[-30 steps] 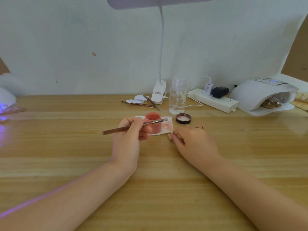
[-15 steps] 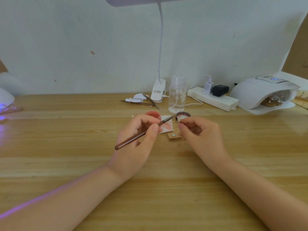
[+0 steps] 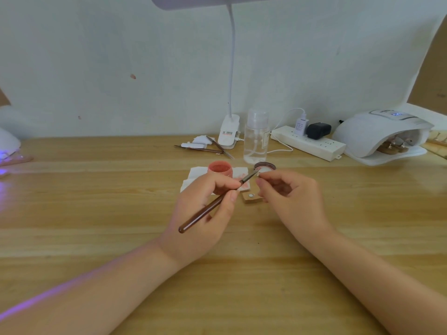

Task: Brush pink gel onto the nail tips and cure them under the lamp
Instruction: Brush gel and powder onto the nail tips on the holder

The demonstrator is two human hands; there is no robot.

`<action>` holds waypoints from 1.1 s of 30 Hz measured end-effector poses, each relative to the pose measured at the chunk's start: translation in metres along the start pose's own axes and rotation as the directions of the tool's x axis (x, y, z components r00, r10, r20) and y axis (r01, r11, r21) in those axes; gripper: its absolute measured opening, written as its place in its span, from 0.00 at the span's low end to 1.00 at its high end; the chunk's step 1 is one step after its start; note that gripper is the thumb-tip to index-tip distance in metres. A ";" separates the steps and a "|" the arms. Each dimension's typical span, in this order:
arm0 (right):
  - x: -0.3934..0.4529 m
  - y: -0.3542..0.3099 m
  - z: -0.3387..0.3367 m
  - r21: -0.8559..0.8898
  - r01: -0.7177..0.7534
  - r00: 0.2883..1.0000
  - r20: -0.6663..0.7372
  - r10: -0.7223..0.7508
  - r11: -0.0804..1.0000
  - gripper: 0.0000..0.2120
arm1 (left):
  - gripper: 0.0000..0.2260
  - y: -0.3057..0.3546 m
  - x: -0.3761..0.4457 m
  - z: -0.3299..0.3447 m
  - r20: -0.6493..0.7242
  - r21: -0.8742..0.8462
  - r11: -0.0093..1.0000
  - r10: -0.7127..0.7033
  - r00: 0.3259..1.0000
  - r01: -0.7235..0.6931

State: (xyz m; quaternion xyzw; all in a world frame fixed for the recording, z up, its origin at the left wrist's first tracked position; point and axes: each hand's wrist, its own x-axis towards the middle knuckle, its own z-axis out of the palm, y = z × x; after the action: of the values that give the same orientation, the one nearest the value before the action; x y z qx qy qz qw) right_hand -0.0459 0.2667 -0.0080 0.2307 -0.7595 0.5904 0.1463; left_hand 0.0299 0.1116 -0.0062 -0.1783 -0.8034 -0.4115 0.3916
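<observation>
My left hand (image 3: pixel 205 209) grips a brown-handled brush (image 3: pixel 205 212), its tip pointing up and right to my right fingertips. My right hand (image 3: pixel 290 197) pinches a small pale nail tip (image 3: pixel 260 174), lifted off the table. The brush tip meets that nail tip. Behind my left hand stands an open pink gel pot (image 3: pixel 220 168) on a stained white tissue (image 3: pixel 196 174). A small wooden block (image 3: pixel 251 197) with a metal dot lies between my hands. The pot's lid (image 3: pixel 264 166) lies just behind. The white curing lamp (image 3: pixel 377 134) sits at the far right, with holders inside.
A clear bottle (image 3: pixel 257 136), a clip desk lamp (image 3: pixel 229 131), a white power strip (image 3: pixel 308 142) with plugs and some tools (image 3: pixel 200 147) line the back of the wooden table (image 3: pixel 96 201). Another lamp glowing purple (image 3: pixel 7 151) sits at the far left edge.
My left hand turned the brush from lying level over the pot to pointing at my right fingers. My right hand lifted the nail tip off the wooden block, which now lies bare.
</observation>
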 end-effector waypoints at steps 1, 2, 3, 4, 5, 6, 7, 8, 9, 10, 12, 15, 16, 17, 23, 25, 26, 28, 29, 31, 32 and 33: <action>0.000 0.000 0.000 0.000 0.002 1.000 0.000 -0.002 1.000 0.13 | 0.13 0.000 0.000 0.000 0.001 0.006 1.000 -0.003 1.000 0.003; 0.000 0.000 0.000 0.000 0.001 1.000 0.000 -0.001 1.000 0.13 | 0.14 0.000 0.000 0.000 0.007 0.004 1.000 -0.011 1.000 0.011; 0.000 0.001 0.000 0.004 -0.001 1.000 -0.001 0.001 1.000 0.13 | 0.13 0.001 0.000 0.000 0.015 -0.003 1.000 -0.021 1.000 0.021; 0.000 0.001 0.000 0.011 -0.005 1.000 -0.002 0.005 1.000 0.13 | 0.13 0.001 -0.001 -0.001 0.022 -0.016 0.999 -0.030 0.999 0.030; 0.000 0.001 0.000 0.019 -0.010 1.000 -0.004 0.010 1.000 0.13 | 0.11 0.002 -0.001 -0.002 0.030 -0.031 0.999 -0.034 0.999 0.035; 0.000 0.002 0.000 0.023 -0.015 1.000 -0.005 0.015 1.000 0.12 | 0.09 0.002 -0.001 -0.003 0.040 -0.043 0.998 -0.034 0.999 0.035; 0.000 0.002 0.000 0.025 -0.016 1.000 -0.006 0.016 1.000 0.13 | 0.05 0.002 -0.002 -0.004 0.049 -0.049 0.998 -0.030 0.998 0.033; 0.000 0.002 0.000 0.027 -0.016 1.000 -0.008 0.016 1.000 0.13 | 0.04 0.002 -0.002 -0.004 0.050 -0.052 0.998 -0.029 0.998 0.031; 0.001 0.003 0.000 0.029 -0.016 1.000 -0.011 0.016 0.999 0.13 | 0.04 0.002 -0.003 -0.005 0.043 -0.057 0.998 -0.028 0.999 0.030; 0.001 0.003 0.000 0.030 -0.018 1.000 -0.011 0.018 0.999 0.14 | 0.04 0.002 -0.003 -0.005 0.032 -0.065 0.997 -0.035 0.999 0.037; 0.001 0.004 0.000 0.028 -0.023 1.000 -0.002 0.023 0.999 0.13 | 0.04 0.003 -0.002 -0.004 0.006 -0.085 0.994 -0.067 0.998 0.067; 0.000 0.004 0.000 0.021 -0.011 1.000 0.006 0.010 1.000 0.12 | 0.04 0.002 -0.002 -0.002 0.005 -0.100 0.989 -0.110 0.994 0.110; 0.000 0.003 0.000 0.016 -0.002 1.000 0.007 0.002 1.000 0.12 | 0.04 0.001 -0.002 -0.001 0.010 -0.105 0.986 -0.130 0.991 0.130; 0.000 0.003 0.000 0.009 0.005 1.000 0.006 -0.006 1.000 0.12 | 0.05 0.001 -0.002 -0.001 0.013 -0.102 0.984 -0.144 0.989 0.145; 0.000 0.004 0.000 -0.002 0.011 1.000 -0.003 -0.011 1.000 0.11 | 0.04 0.002 -0.001 -0.002 0.046 -0.107 0.989 -0.096 0.994 0.101; 0.000 0.004 0.000 -0.001 0.013 1.000 -0.001 -0.013 1.000 0.11 | 0.04 0.001 -0.003 -0.003 0.035 -0.119 0.990 -0.073 0.997 0.077; 0.000 0.004 0.000 -0.003 0.016 1.000 0.000 -0.016 1.000 0.12 | 0.04 0.000 -0.003 -0.004 0.024 -0.118 0.991 -0.066 0.998 0.069; 0.001 0.004 0.000 -0.007 0.018 1.000 0.003 -0.018 1.000 0.11 | 0.04 0.000 -0.003 -0.003 -0.001 -0.137 0.988 -0.078 0.997 0.077; 0.001 0.004 0.000 -0.008 0.019 1.000 0.005 -0.019 1.000 0.11 | 0.04 0.000 -0.003 -0.003 -0.013 -0.149 0.985 -0.093 0.996 0.090; 0.000 0.004 0.000 -0.013 0.031 1.000 0.008 -0.030 0.999 0.11 | 0.04 -0.001 -0.002 -0.002 -0.025 -0.150 0.982 -0.123 0.992 0.118; 0.000 0.004 0.000 -0.015 0.038 0.999 0.008 -0.037 0.999 0.11 | 0.04 -0.001 -0.002 -0.001 -0.022 -0.146 0.980 -0.138 0.990 0.133; 0.000 0.004 0.000 -0.018 0.043 0.999 0.008 -0.043 0.999 0.12 | 0.06 -0.001 -0.002 0.000 -0.014 -0.137 0.980 -0.150 0.989 0.147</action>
State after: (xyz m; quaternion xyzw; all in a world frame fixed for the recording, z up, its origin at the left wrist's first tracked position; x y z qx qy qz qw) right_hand -0.0478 0.2675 -0.0113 0.2481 -0.7603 0.5792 0.1580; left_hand 0.0305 0.1110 -0.0077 -0.1390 -0.7799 -0.4951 0.3567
